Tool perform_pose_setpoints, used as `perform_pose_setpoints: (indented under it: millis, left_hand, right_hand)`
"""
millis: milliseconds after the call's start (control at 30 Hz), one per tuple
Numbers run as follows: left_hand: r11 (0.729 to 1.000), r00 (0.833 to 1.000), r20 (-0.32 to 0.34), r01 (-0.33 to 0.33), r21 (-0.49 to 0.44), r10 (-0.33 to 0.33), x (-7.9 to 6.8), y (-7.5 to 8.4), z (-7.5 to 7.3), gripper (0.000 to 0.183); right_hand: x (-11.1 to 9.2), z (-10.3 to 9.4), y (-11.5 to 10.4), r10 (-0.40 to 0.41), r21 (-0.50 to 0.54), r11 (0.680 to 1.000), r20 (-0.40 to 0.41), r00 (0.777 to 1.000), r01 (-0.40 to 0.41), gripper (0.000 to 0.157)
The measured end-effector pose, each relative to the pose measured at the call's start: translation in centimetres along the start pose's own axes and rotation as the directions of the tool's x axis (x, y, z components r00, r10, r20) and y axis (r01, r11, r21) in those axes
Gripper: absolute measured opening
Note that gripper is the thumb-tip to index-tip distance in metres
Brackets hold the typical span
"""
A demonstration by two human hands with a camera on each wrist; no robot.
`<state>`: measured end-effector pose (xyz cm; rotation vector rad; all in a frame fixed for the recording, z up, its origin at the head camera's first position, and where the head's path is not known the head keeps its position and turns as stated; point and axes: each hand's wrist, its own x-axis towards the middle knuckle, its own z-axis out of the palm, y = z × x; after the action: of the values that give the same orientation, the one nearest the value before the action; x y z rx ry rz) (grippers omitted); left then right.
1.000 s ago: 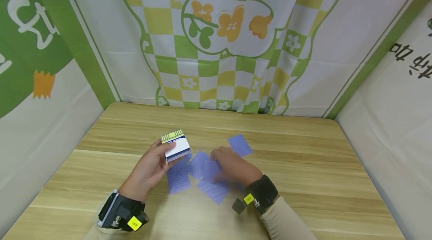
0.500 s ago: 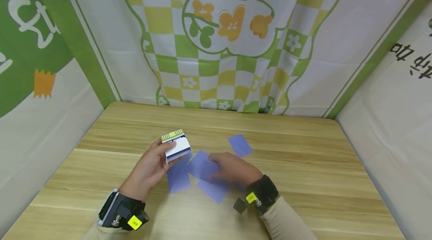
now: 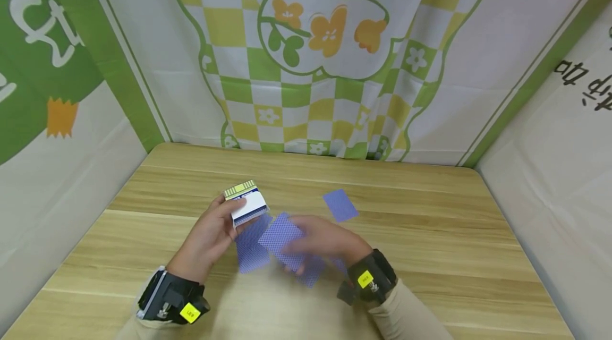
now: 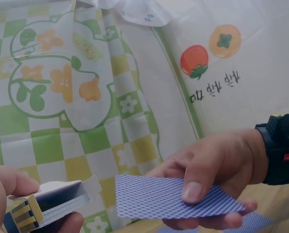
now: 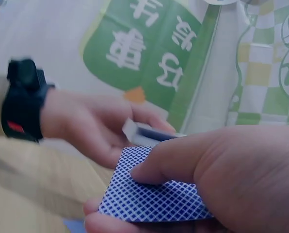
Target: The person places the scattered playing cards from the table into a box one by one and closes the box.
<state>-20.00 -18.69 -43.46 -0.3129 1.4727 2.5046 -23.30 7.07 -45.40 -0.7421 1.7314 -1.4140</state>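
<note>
My left hand [image 3: 212, 231] grips a small card box [image 3: 249, 206], white with a blue band and a yellow striped end. In the left wrist view the box [image 4: 55, 206] has its flap up, and a stack of white-edged cards lies inside. My right hand [image 3: 327, 238] pinches a blue-patterned playing card [image 3: 279, 234] between thumb and fingers, to the right of the box and apart from it. Whether more than one card is held cannot be told. In the right wrist view the thumb presses on the patterned back of this card [image 5: 139, 206].
Loose cards lie face down on the wooden table [image 3: 430, 223]: one card [image 3: 253, 257] below the box, another card [image 3: 313, 272] partly under my right hand, and a separate card [image 3: 340, 205] farther back. A printed curtain [image 3: 311, 117] hangs behind the table's far edge.
My right hand has picked a card up off the table from among the loose ones and tilted it towards the box. My left hand and the box have shifted slightly.
</note>
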Motion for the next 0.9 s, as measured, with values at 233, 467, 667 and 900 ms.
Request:
perform_pose_setpoints:
  millis: [233, 467, 667, 900]
  left_hand:
    - [0.999, 1.0, -0.004, -0.017, 0.028, 0.017, 0.1, -0.1, 0.0, 0.065]
    - [0.999, 0.999, -0.036, -0.008, 0.034, 0.009, 0.3, -0.5, 0.3, 0.065]
    - [1.0, 0.997, -0.071, -0.002, 0.025, 0.003, 0.3, -0.9, 0.6, 0.066]
    - [0.998, 0.998, -0.063, -0.004, 0.061, 0.008, 0.5, -1.4, 0.9, 0.066]
  right_hand:
    - [0.1, 1.6, -0.8, -0.009, 0.094, 0.996, 0.054, 0.999, 0.004, 0.03]
    - [0.7, 3.0, -0.9, 0.04, 0.19, 0.981, -0.036, 0.999, -0.032, 0.029]
    - [1.3, 3.5, -0.6, 0.056, 0.228, 0.973, -0.103, 0.993, -0.031, 0.03]
    - [1.7, 3.8, -0.3, 0.073, 0.28, 0.96, -0.15, 0.986, -0.028, 0.03]
